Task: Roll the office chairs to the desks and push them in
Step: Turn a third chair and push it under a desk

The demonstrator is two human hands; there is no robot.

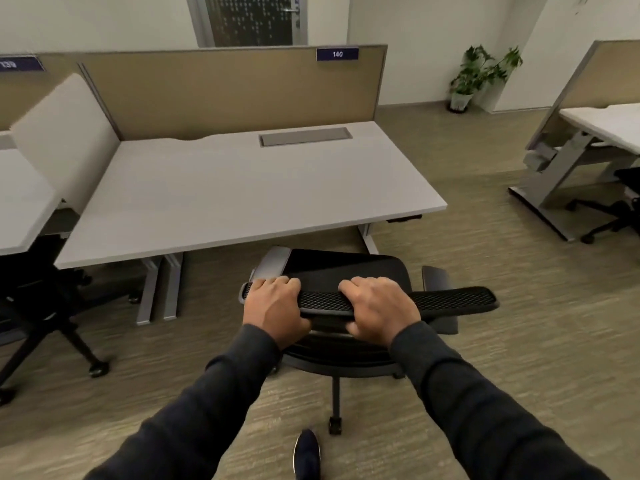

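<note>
A black mesh office chair (450, 299) stands on the floor just in front of the white desk (242, 188) labelled 140, near the desk's right front corner. My left hand (273, 306) grips the left end of the chair's top rail. My right hand (377, 306) grips the same rail nearer the middle. The seat's front edge sits right at the desk's front edge, by its right leg. The chair's base and one caster (335, 426) show below, close to my shoe.
A second black chair (41, 306) stands at the left, partly under the neighbouring desk. A third chair (616, 209) sits by the desk at the far right. A tan partition (225, 91) backs the desk. A potted plant (478, 77) stands by the wall.
</note>
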